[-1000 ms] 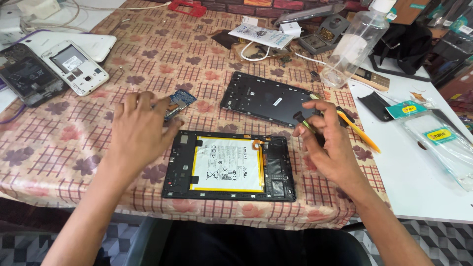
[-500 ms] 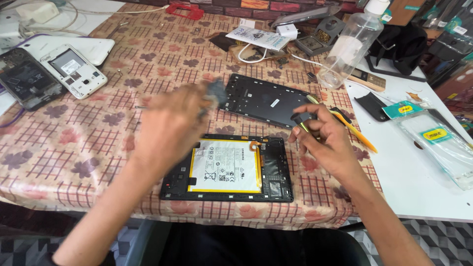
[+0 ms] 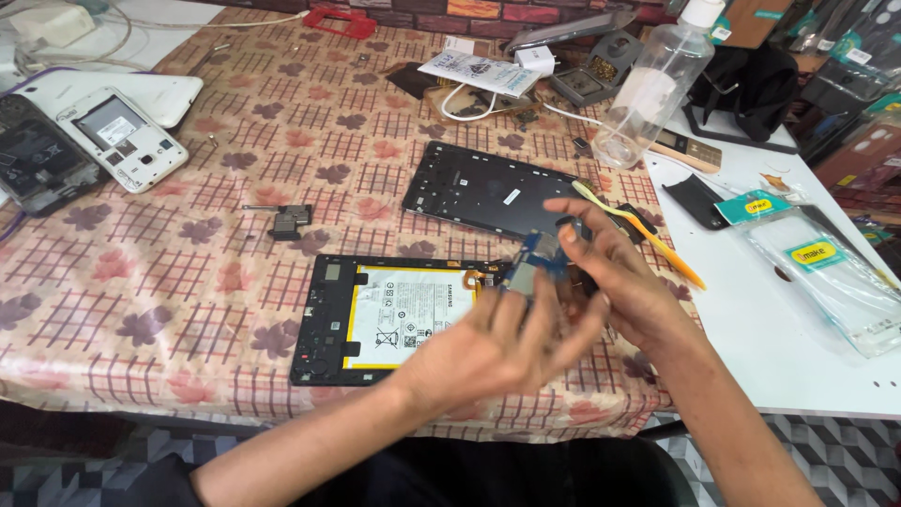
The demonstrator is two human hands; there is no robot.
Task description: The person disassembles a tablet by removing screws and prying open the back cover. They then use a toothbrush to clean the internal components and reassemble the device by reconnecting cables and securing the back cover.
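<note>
An opened black tablet (image 3: 324, 319) with a white-and-yellow battery (image 3: 404, 314) lies face down near the table's front edge. My left hand (image 3: 497, 347) reaches across its right side and holds a small blue circuit board (image 3: 537, 255) up at its fingertips. My right hand (image 3: 619, 282) meets the board from the right with curled fingers. Blur hides whether it grips the board. The tablet's black back cover (image 3: 488, 192) lies just behind.
A yellow-orange pry tool (image 3: 648, 235) lies beside my right hand. A small dark part (image 3: 286, 221) sits left of the tablet. Opened phones (image 3: 84, 150) lie far left. A clear bottle (image 3: 652, 89), a black pouch (image 3: 699, 202) and clear phone cases (image 3: 826, 272) are at the right.
My left hand has carried the blue circuit board from the tablet's left side across to my right hand. The small dark part now shows on the cloth.
</note>
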